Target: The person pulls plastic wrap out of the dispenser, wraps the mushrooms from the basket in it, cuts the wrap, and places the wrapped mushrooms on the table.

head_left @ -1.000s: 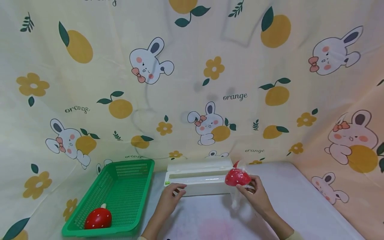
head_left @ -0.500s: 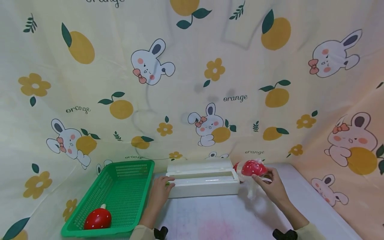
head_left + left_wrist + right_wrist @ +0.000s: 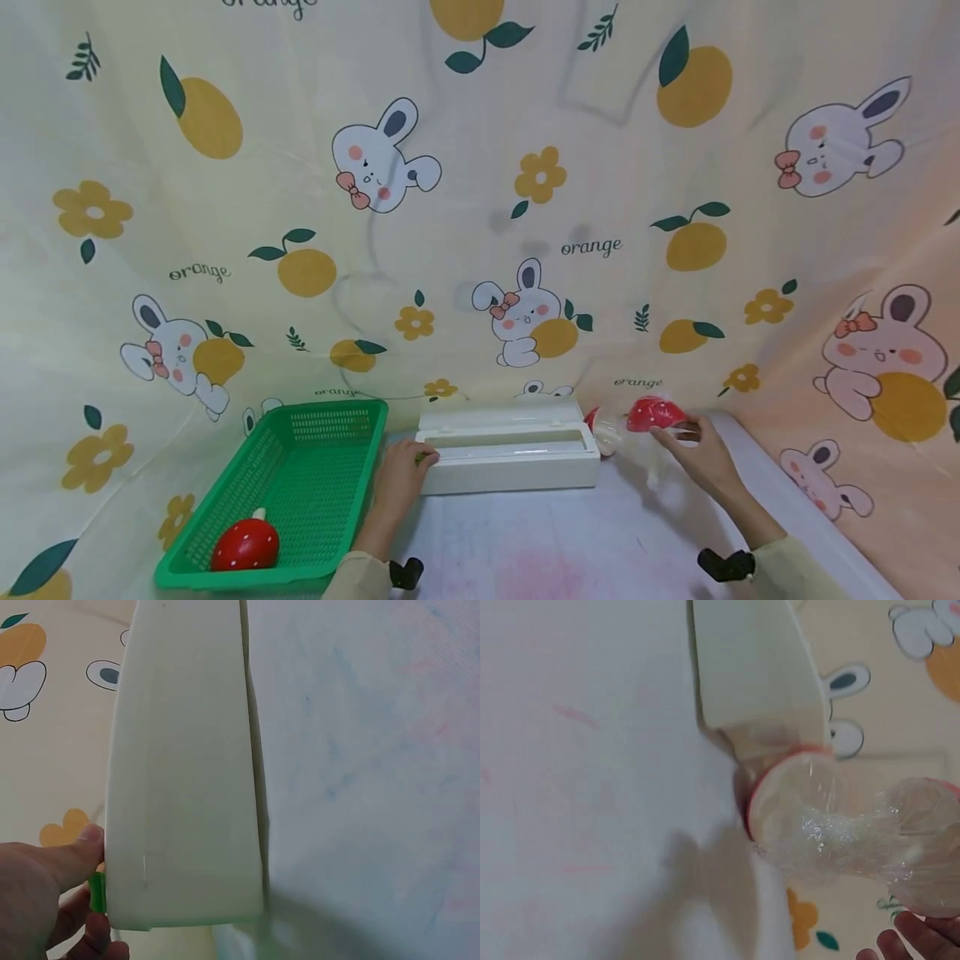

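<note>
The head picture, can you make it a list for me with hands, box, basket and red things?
Left hand: seems to pinch the green tab on the white box
Right hand: holds a wrapped red toy
White box: lid open
By its right end: another red thing
Green basket: one dotted red toy inside

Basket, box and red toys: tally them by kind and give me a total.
Green basket: 1
White box: 1
Red toys: 3 (basket toy, held toy in the right hand, third toy by the box's right end)
Total: 5
</note>
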### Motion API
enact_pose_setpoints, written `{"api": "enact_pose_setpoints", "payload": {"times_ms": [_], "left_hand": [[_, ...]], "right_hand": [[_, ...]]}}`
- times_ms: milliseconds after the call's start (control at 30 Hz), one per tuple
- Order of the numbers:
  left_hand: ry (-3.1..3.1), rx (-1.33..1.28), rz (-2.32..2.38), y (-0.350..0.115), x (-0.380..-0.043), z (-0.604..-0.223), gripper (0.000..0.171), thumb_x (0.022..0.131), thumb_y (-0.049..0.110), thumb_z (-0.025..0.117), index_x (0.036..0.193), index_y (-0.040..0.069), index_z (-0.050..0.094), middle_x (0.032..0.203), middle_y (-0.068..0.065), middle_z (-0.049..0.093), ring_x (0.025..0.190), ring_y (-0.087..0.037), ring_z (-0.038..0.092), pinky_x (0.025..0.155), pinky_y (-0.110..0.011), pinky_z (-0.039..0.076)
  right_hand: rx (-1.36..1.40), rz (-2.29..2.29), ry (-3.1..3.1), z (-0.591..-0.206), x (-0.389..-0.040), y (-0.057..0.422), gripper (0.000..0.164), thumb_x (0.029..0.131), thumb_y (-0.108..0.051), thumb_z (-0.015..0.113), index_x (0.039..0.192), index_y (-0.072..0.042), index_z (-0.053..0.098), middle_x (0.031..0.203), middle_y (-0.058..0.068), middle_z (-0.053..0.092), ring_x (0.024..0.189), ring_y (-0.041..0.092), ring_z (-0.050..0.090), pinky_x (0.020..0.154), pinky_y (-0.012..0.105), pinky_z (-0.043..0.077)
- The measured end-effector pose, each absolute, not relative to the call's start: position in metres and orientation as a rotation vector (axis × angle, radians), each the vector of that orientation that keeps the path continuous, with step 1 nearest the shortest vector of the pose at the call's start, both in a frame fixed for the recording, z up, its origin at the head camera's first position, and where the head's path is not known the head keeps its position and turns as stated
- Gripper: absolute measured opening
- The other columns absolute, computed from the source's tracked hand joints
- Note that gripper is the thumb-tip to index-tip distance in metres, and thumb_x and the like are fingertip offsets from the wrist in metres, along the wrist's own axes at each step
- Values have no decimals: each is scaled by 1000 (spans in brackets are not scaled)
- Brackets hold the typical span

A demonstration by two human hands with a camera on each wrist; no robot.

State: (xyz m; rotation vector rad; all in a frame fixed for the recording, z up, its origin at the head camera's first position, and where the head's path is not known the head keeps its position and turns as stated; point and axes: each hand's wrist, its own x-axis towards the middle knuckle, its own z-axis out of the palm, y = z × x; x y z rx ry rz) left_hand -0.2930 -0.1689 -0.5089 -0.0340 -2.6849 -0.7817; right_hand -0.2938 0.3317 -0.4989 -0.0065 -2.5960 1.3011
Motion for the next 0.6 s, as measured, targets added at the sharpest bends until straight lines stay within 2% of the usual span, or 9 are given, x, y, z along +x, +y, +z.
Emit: {"api": "enact_pose_setpoints", "payload": {"times_ms": [100,200,467,600], "left_hand": [[-2695,-15,-756,-168,-294,-506,7,97,23,81,98,16,82,97,0,71,101,-26,63,89,-50,55],[-2703,2,-729,-166,-297,-505,7,98,23,81,98,16,82,93,2,71,97,-24,65,86,-48,56],[-2728,12,-686,-164,-305,-506,6,101,22,78,99,16,78,89,5,70,87,-18,62,76,-40,54],[-2736,10,-681,-164,-309,-504,6,102,22,77,99,17,77,89,5,71,83,-15,62,74,-38,54]], "right_hand": [[-32,1314,-2622,-502,-301,338,97,102,-57,67,157,11,27,148,34,45,132,52,50,99,53,58],[-65,1319,-2648,-506,-307,346,101,102,-61,64,158,13,24,150,36,43,134,53,48,106,63,51],[-195,1346,-2724,-516,-320,362,110,100,-71,60,157,16,23,153,39,38,139,56,42,108,64,50],[-300,1409,-2781,-517,-326,364,120,97,-78,57,158,18,19,157,42,31,141,58,37,114,65,44]]}}
